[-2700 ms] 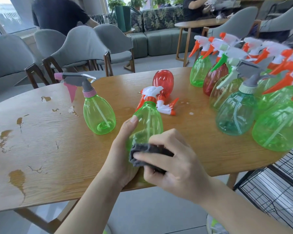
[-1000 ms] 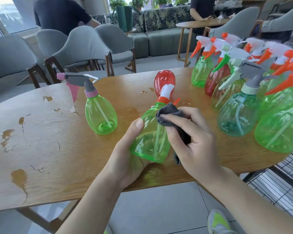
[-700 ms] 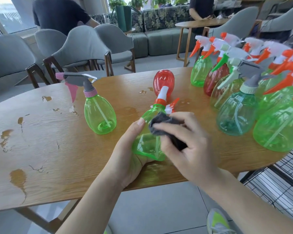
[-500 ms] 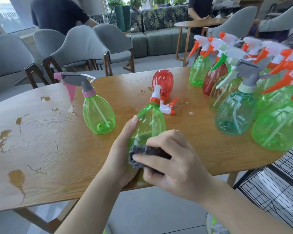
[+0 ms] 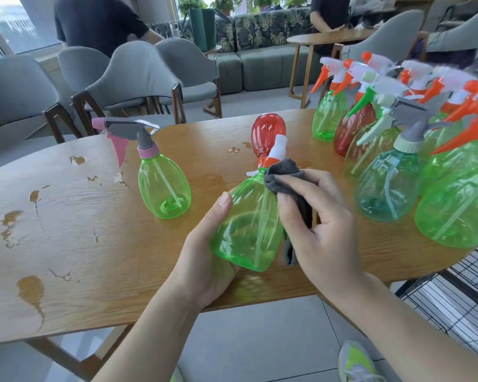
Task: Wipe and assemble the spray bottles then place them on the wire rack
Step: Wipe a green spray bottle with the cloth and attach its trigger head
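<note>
My left hand (image 5: 204, 257) grips the base of a green spray bottle (image 5: 246, 230) with a white and orange spray head, tilted away from me over the wooden table (image 5: 80, 244). My right hand (image 5: 320, 230) holds a dark grey cloth (image 5: 284, 177) against the bottle's upper right side, near its neck. A red bottle body (image 5: 267, 132) lies on the table behind it. The black wire rack (image 5: 458, 293) stands below the table's right end.
A green bottle with a grey and pink spray head (image 5: 160, 177) stands to the left. Several assembled bottles (image 5: 398, 166) crowd the table's right part. Wet patches (image 5: 31, 290) mark the left of the table. Grey chairs (image 5: 138, 75) and people are behind.
My right hand has slid the cloth from the bottle's base up to its neck. The bottle's base has lifted and tipped toward me in my left hand.
</note>
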Motion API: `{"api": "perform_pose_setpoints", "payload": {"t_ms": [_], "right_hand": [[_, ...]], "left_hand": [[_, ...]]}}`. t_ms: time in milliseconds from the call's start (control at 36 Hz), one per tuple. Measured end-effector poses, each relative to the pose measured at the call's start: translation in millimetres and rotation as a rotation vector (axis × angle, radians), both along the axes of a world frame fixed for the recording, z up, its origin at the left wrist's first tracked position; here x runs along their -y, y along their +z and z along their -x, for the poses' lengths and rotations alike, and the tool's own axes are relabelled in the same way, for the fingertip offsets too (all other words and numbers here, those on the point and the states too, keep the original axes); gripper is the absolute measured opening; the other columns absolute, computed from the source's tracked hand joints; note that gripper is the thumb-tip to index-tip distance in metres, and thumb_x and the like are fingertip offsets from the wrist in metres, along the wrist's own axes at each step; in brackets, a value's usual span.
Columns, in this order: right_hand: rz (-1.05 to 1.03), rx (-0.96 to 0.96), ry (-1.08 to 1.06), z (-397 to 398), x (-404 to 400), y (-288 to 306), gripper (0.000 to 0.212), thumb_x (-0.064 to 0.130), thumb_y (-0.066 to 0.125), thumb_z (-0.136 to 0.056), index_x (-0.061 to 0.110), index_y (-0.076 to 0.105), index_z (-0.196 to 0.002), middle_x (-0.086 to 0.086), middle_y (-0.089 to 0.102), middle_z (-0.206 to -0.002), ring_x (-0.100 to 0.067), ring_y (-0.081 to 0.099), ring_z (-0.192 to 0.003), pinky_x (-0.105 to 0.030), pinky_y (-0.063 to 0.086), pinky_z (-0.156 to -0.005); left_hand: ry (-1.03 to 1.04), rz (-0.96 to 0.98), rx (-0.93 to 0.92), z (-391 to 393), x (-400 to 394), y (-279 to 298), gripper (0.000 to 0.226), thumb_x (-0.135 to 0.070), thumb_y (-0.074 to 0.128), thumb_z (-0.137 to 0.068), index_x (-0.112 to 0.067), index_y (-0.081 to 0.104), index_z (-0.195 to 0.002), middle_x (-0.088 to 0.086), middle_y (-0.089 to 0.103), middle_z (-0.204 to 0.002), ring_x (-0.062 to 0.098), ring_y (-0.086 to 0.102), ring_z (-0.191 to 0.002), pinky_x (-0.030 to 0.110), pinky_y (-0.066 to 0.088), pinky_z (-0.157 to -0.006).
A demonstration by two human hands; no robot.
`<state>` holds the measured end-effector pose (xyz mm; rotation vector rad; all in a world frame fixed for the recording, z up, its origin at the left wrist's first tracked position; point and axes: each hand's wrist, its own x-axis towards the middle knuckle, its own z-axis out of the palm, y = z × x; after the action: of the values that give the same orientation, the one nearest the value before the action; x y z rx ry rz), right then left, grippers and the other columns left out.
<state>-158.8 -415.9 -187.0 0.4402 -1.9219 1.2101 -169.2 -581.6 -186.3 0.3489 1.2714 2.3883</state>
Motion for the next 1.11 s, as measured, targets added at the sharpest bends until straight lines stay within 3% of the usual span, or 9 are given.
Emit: {"api": "perform_pose_setpoints", "payload": {"t_ms": [167, 278, 417, 500, 583, 694, 833, 972, 1111], "right_hand": [[-0.048, -0.038, -0.009, 0.9, -3.0, 0.1, 0.023, 0.003, 0.063, -0.097, 0.007, 0.073, -0.117, -0.01, 0.063, -0.112, -0.012, 0.062, -0.108, -0.022, 0.048, -0.093], [-0.031, 0.006, -0.028, 3.1, -7.0, 0.3, 0.023, 0.005, 0.063, -0.097, 0.005, 0.075, -0.117, -0.007, 0.062, -0.11, -0.008, 0.061, -0.104, -0.017, 0.046, -0.089], [-0.185, -0.116, 0.037, -8.1, 1.8, -5.1, 0.02, 0.007, 0.066, -0.092, 0.007, 0.08, -0.107, -0.013, 0.064, -0.108, -0.026, 0.065, -0.094, -0.028, 0.05, -0.086], [-0.34, -0.233, 0.068, -14.2, 8.1, -9.8, 0.019, 0.006, 0.068, -0.09, 0.009, 0.082, -0.102, -0.014, 0.066, -0.102, -0.029, 0.061, -0.086, -0.027, 0.049, -0.086], [-0.45, -0.317, 0.09, -14.3, 10.2, -15.0, 0.02, 0.008, 0.068, -0.091, 0.012, 0.083, -0.103, -0.009, 0.067, -0.104, -0.029, 0.058, -0.087, -0.041, 0.052, -0.079], [-0.508, -0.354, 0.081, -9.1, 4.1, -14.8, 0.022, 0.011, 0.067, -0.092, 0.016, 0.082, -0.107, -0.003, 0.06, -0.11, -0.025, 0.055, -0.093, -0.043, 0.052, -0.079], [-0.351, -0.213, -0.005, 2.6, -9.4, -7.5, 0.021, 0.008, 0.066, -0.096, 0.01, 0.079, -0.113, -0.014, 0.065, -0.108, -0.027, 0.06, -0.095, -0.033, 0.05, -0.09], [-0.059, 0.01, -0.027, 8.9, -11.3, -0.2, 0.025, 0.008, 0.059, -0.101, 0.005, 0.071, -0.122, -0.007, 0.061, -0.113, -0.005, 0.059, -0.108, -0.013, 0.043, -0.092], [-0.068, -0.037, 0.033, 2.0, -1.4, -5.1, 0.024, 0.002, 0.062, -0.097, 0.003, 0.072, -0.119, -0.012, 0.061, -0.115, -0.017, 0.063, -0.106, -0.027, 0.05, -0.092]], "left_hand": [[0.009, 0.035, -0.02, 2.6, 1.8, -4.8, 0.089, -0.043, 0.087, -0.077, -0.01, 0.049, -0.15, 0.03, 0.049, -0.149, 0.043, 0.053, -0.125, 0.056, 0.041, -0.104], [0.031, 0.062, -0.011, 2.6, -0.1, -5.8, 0.082, -0.041, 0.085, -0.079, -0.009, 0.052, -0.147, 0.033, 0.05, -0.146, 0.044, 0.053, -0.123, 0.058, 0.039, -0.104], [0.077, 0.032, 0.043, 3.9, 1.5, -6.6, 0.079, -0.04, 0.072, -0.091, 0.001, 0.04, -0.151, 0.035, 0.049, -0.145, 0.047, 0.051, -0.128, 0.059, 0.041, -0.106], [0.116, 0.03, 0.107, 5.8, 3.9, -6.1, 0.087, -0.044, 0.071, -0.091, 0.008, 0.034, -0.15, 0.031, 0.055, -0.126, 0.042, 0.056, -0.117, 0.047, 0.052, -0.096], [0.1, -0.008, 0.211, 6.5, 6.0, -7.1, 0.096, -0.049, 0.076, -0.087, 0.007, 0.032, -0.153, 0.025, 0.054, -0.12, 0.035, 0.062, -0.104, 0.033, 0.059, -0.078], [0.089, 0.004, 0.165, 7.7, 5.4, -7.1, 0.089, -0.048, 0.074, -0.09, 0.005, 0.037, -0.151, 0.028, 0.053, -0.13, 0.041, 0.055, -0.121, 0.045, 0.052, -0.1], [0.058, -0.01, 0.091, 4.4, 1.2, -4.9, 0.066, -0.039, 0.062, -0.094, 0.003, 0.051, -0.144, 0.029, 0.057, -0.133, 0.04, 0.056, -0.12, 0.052, 0.045, -0.101], [0.061, 0.058, 0.078, 5.9, 2.2, -10.0, 0.069, -0.04, 0.065, -0.09, -0.004, 0.05, -0.147, 0.027, 0.057, -0.137, 0.04, 0.057, -0.12, 0.054, 0.044, -0.102], [0.07, 0.041, 0.101, 6.9, 4.2, -12.3, 0.08, -0.043, 0.074, -0.086, -0.006, 0.045, -0.151, 0.031, 0.05, -0.148, 0.048, 0.053, -0.131, 0.063, 0.039, -0.112]]}}
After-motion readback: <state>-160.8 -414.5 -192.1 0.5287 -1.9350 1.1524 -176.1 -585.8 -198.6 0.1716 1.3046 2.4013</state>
